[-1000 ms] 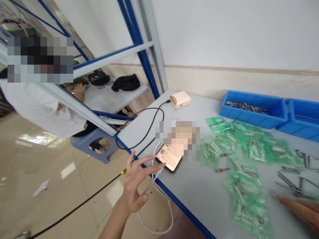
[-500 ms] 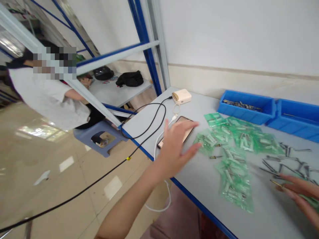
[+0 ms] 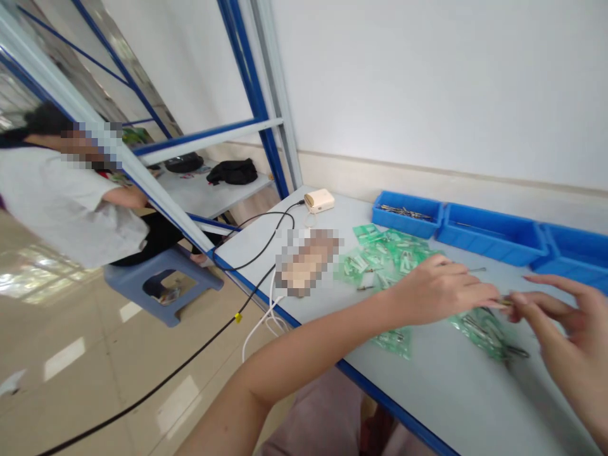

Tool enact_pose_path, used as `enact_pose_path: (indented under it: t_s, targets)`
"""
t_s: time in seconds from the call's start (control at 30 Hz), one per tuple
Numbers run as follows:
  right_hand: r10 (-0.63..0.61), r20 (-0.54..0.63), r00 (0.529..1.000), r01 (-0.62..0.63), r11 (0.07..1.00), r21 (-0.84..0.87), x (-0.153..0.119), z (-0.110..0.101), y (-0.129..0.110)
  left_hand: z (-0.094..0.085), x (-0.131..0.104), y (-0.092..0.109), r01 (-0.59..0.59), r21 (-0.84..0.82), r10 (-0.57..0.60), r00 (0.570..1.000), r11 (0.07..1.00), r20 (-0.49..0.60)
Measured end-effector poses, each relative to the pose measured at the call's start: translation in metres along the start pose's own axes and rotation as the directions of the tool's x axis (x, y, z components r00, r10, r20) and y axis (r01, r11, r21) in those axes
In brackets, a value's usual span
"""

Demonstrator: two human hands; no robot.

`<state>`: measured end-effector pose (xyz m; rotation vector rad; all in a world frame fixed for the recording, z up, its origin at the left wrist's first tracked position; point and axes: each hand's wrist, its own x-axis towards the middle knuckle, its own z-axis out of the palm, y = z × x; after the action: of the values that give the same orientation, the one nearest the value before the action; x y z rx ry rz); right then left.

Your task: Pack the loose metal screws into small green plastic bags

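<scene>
My left hand (image 3: 439,291) reaches across the table with its fingers closed. At its fingertips is a small brass-coloured thin piece (image 3: 503,302), possibly a screw. From the other side, the thumb and forefinger of my right hand (image 3: 567,323) pinch the same piece, the other fingers partly spread. Just below the hands is a green plastic bag (image 3: 482,332) of metal parts; whether it is held or lies on the table I cannot tell. More green bags (image 3: 389,250) lie beyond my left forearm, partly covered by it. A loose dark screw-like piece (image 3: 365,288) rests near them.
Blue bins (image 3: 494,237) line the wall; the leftmost bin (image 3: 408,218) holds thin metal parts. A blurred-out phone (image 3: 306,266), a cream power bank (image 3: 319,201) and cables (image 3: 256,259) occupy the table's left end. Past the rack post (image 3: 266,82), another person sits on a stool (image 3: 166,278).
My left hand has moved right from above the phone and meets my right hand at the brass-coloured piece. The view has shifted, showing a third blue bin.
</scene>
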<state>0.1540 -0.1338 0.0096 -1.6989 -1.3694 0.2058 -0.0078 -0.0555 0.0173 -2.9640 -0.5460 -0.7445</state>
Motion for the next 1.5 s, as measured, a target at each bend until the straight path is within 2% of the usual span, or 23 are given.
enact_pose_path:
  t_s: [0.13, 0.23, 0.33, 0.4, 0.5, 0.63, 0.83, 0.97, 1.1, 1.2, 1.37, 1.5]
  targets:
    - [0.004, 0.138, 0.99, -0.017, 0.996, 0.092, -0.002, 0.003, -0.012, 0.018, -0.005, -0.012, -0.023, -0.083, 0.016, 0.996, 0.996, -0.086]
    - [-0.057, 0.139, 0.989, 0.058, 0.998, -0.005, -0.006, 0.006, -0.014, 0.024, -0.007, -0.017, -0.013, -0.112, 0.0, 0.994, 0.994, -0.114]
    - [-0.244, 0.086, 0.966, 0.258, 0.935, -0.243, -0.008, 0.008, -0.011, 0.024, -0.008, -0.017, 0.069, -0.167, -0.086, 0.991, 0.984, -0.099]
    - [-0.404, 0.056, 0.913, 0.394, 0.839, -0.375, -0.008, 0.01, -0.007, 0.023, -0.008, -0.017, 0.117, -0.203, -0.135, 0.987, 0.972, -0.082]
    - [-0.528, 0.003, 0.849, 0.468, 0.751, -0.465, -0.007, 0.011, -0.003, 0.022, -0.009, -0.017, 0.118, -0.242, -0.144, 0.985, 0.963, -0.093]
    - [-0.543, -0.017, 0.839, 0.468, 0.738, -0.487, -0.006, 0.011, -0.002, 0.022, -0.012, -0.017, 0.084, -0.256, -0.125, 0.981, 0.963, -0.151]
    - [-0.555, 0.083, 0.828, 0.531, 0.729, -0.433, -0.003, 0.01, -0.002, 0.024, -0.014, -0.021, 0.05, -0.215, -0.087, 0.982, 0.975, -0.169]
    - [-0.54, 0.11, 0.835, 0.542, 0.769, -0.338, -0.002, 0.013, 0.0, 0.022, -0.013, -0.023, 0.011, -0.335, -0.071, 0.983, 0.942, -0.168]
    - [-0.5, 0.081, 0.862, 0.506, 0.84, -0.198, -0.002, 0.015, -0.002, 0.019, -0.012, -0.022, 0.055, -0.517, -0.148, 0.979, 0.854, -0.141]
    - [-0.506, 0.056, 0.861, 0.508, 0.847, -0.155, -0.002, 0.015, -0.004, 0.017, -0.012, -0.019, 0.081, -0.567, -0.185, 0.974, 0.82, -0.129]
    - [-0.545, 0.07, 0.835, 0.546, 0.807, -0.227, -0.002, 0.016, -0.004, 0.018, -0.011, -0.018, 0.085, -0.634, -0.161, 0.985, 0.769, -0.064]
    - [-0.529, 0.072, 0.845, 0.529, 0.812, -0.247, -0.004, 0.018, -0.004, 0.018, -0.011, -0.02, 0.13, -0.591, -0.191, 0.981, 0.796, -0.042]
